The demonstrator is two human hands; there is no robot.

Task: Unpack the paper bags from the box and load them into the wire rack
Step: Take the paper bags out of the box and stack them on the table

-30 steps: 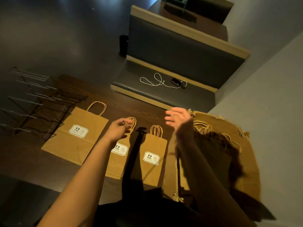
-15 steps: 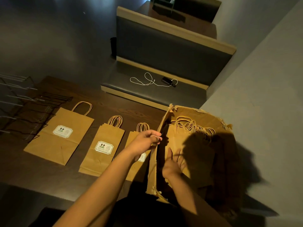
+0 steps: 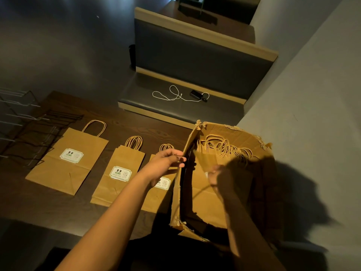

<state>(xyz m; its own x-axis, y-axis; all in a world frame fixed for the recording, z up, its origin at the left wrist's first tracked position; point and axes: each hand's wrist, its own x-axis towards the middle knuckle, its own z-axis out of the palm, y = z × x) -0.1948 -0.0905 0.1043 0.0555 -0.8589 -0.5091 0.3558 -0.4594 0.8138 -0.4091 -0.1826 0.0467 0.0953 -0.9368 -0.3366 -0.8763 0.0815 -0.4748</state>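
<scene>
The left hand [image 3: 169,160] reaches forward with its forearm slanting up from the lower left, fingers curled over the torn left wall of the cardboard box [image 3: 242,133] and gripping it. The right hand [image 3: 219,176] is sunk inside the box among the paper bags [image 3: 220,153] (shadowed and blurred, so its grip cannot be told). Three stacks of bags [image 3: 67,161] lie flat on the dark table [image 3: 136,126], and the wire rack [image 3: 23,122] stands at the table's far left.
</scene>
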